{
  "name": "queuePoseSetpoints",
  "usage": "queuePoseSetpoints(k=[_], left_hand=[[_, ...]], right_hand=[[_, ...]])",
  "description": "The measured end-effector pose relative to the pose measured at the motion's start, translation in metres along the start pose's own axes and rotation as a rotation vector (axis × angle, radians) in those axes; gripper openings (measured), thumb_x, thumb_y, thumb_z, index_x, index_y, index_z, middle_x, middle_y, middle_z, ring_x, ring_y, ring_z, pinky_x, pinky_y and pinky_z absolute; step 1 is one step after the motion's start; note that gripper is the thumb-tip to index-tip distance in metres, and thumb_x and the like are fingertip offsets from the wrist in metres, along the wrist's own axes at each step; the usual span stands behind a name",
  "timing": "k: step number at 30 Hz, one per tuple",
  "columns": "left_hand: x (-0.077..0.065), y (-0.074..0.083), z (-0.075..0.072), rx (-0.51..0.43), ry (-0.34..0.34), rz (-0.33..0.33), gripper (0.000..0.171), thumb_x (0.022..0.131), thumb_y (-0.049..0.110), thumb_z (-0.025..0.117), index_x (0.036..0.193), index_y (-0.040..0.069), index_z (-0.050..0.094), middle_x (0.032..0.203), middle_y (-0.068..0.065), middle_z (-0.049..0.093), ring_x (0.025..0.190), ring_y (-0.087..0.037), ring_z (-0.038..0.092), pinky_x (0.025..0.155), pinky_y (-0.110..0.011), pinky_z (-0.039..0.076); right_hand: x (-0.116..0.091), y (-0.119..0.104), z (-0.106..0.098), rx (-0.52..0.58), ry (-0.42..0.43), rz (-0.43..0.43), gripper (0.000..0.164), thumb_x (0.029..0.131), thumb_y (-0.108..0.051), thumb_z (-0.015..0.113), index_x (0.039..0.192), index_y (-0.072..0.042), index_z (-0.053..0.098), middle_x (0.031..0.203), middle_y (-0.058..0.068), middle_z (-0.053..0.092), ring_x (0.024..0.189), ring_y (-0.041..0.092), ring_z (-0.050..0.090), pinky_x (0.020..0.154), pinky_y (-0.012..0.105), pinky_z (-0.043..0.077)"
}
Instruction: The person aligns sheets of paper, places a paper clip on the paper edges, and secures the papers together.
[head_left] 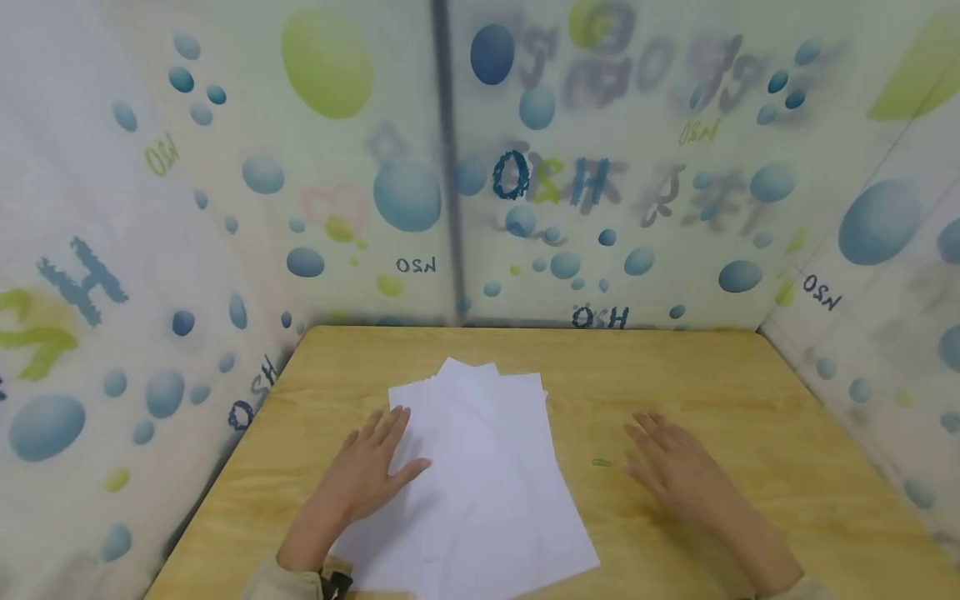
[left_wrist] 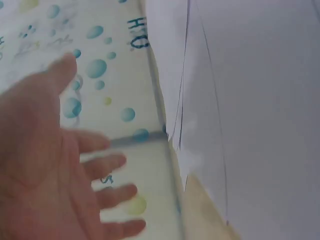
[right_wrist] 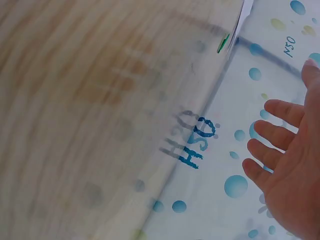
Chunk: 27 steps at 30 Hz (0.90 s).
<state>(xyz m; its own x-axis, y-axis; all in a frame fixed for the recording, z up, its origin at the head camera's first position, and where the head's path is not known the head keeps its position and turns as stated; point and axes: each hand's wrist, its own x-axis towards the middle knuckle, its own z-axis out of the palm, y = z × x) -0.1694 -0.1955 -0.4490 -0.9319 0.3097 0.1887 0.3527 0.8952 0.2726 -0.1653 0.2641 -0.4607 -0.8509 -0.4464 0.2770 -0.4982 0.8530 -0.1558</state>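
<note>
Several white sheets of paper point(head_left: 487, 483) lie in a loose, fanned pile on the wooden table point(head_left: 675, 367). My left hand point(head_left: 367, 467) hovers over the pile's left edge, fingers spread and thumb out. In the left wrist view the same hand point(left_wrist: 55, 165) holds nothing, and the paper edges point(left_wrist: 200, 100) stand to its right. On the bare wood right of the sheets lies a small green paper clip point(head_left: 602, 462). Just right of the clip is my right hand point(head_left: 678, 471), its fingers extended and nothing in them. The right wrist view also shows that hand point(right_wrist: 287, 155) with an empty palm.
Curtain-like walls point(head_left: 600, 208) printed with blue and green bubbles and mirrored H2O lettering enclose the table on the far side and both flanks. A dark vertical pole point(head_left: 447, 167) shows behind the far wall. A dark band point(head_left: 336, 579) circles the left wrist.
</note>
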Motion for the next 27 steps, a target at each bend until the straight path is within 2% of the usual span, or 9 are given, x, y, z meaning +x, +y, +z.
queuePoseSetpoints(k=[2,5,9,12,16,19,22,24,27], left_hand=[[-0.003,-0.001,0.0,-0.006,-0.007,-0.065,0.086,0.093,0.064,0.047,0.148,0.0,0.034,0.148,-0.02,0.039,0.134,-0.043,0.035,0.101,-0.06,0.034],[-0.004,-0.003,-0.003,-0.031,-0.015,-0.182,0.084,0.094,0.062,0.047,0.144,-0.006,0.038,0.139,-0.028,0.045,0.123,-0.048,0.045,0.092,-0.06,0.042],[-0.003,-0.004,-0.01,-0.028,-0.034,-0.331,0.075,0.095,0.055,0.052,0.13,-0.011,0.05,0.123,-0.034,0.051,0.105,-0.052,0.053,0.077,-0.062,0.048],[-0.002,-0.004,-0.013,-0.016,-0.069,-0.403,0.069,0.093,0.052,0.056,0.114,-0.013,0.058,0.112,-0.034,0.053,0.096,-0.051,0.055,0.067,-0.059,0.049],[0.0,-0.006,-0.012,-0.011,-0.152,-0.441,0.07,0.092,0.056,0.054,0.105,-0.013,0.061,0.109,-0.035,0.053,0.093,-0.048,0.054,0.064,-0.055,0.048],[0.001,-0.006,-0.008,-0.009,-0.201,-0.442,0.073,0.093,0.057,0.052,0.107,-0.015,0.061,0.11,-0.036,0.053,0.091,-0.045,0.054,0.064,-0.054,0.048],[0.003,-0.007,-0.003,-0.02,-0.203,-0.431,0.069,0.094,0.053,0.052,0.103,-0.015,0.062,0.102,-0.035,0.057,0.081,-0.039,0.056,0.061,-0.049,0.048],[0.004,-0.006,-0.003,-0.032,-0.198,-0.434,0.065,0.095,0.053,0.052,0.096,-0.012,0.064,0.091,-0.028,0.06,0.072,-0.032,0.055,0.056,-0.044,0.046],[0.004,-0.005,-0.005,-0.074,-0.193,-0.441,0.059,0.095,0.051,0.053,0.084,-0.006,0.062,0.072,-0.016,0.058,0.06,-0.024,0.052,0.051,-0.036,0.042]], right_hand=[[0.001,-0.003,0.001,0.043,-0.003,0.021,0.056,0.099,-0.039,0.055,0.139,0.0,0.049,0.147,0.02,0.04,0.133,0.044,0.035,0.103,0.06,0.03],[0.004,-0.01,-0.001,0.197,-0.01,0.17,0.056,0.102,-0.041,0.049,0.139,0.0,0.049,0.138,0.021,0.049,0.124,0.042,0.047,0.097,0.058,0.039],[0.013,-0.018,-0.007,0.481,0.0,0.41,0.06,0.103,-0.047,0.041,0.138,0.001,0.048,0.121,0.018,0.062,0.103,0.033,0.062,0.082,0.048,0.051],[0.023,-0.025,-0.01,0.681,-0.053,0.484,0.059,0.103,-0.043,0.044,0.132,0.007,0.051,0.113,0.019,0.065,0.092,0.03,0.066,0.076,0.041,0.055],[0.038,-0.043,-0.008,0.926,-0.177,0.516,0.049,0.103,-0.029,0.049,0.127,0.014,0.052,0.114,0.022,0.064,0.096,0.032,0.065,0.08,0.04,0.055],[0.046,-0.055,-0.004,1.033,-0.284,0.483,0.046,0.103,-0.021,0.048,0.129,0.017,0.046,0.122,0.029,0.058,0.107,0.039,0.06,0.086,0.043,0.052],[0.051,-0.064,0.001,1.109,-0.386,0.435,0.052,0.104,-0.021,0.046,0.131,0.022,0.039,0.128,0.036,0.049,0.112,0.044,0.056,0.09,0.046,0.049],[0.054,-0.068,0.003,1.161,-0.436,0.471,0.058,0.104,-0.026,0.047,0.133,0.023,0.035,0.129,0.036,0.048,0.114,0.044,0.054,0.092,0.047,0.048],[0.062,-0.073,0.002,1.261,-0.47,0.581,0.066,0.102,-0.034,0.049,0.134,0.022,0.034,0.128,0.033,0.051,0.113,0.041,0.056,0.094,0.047,0.046]])
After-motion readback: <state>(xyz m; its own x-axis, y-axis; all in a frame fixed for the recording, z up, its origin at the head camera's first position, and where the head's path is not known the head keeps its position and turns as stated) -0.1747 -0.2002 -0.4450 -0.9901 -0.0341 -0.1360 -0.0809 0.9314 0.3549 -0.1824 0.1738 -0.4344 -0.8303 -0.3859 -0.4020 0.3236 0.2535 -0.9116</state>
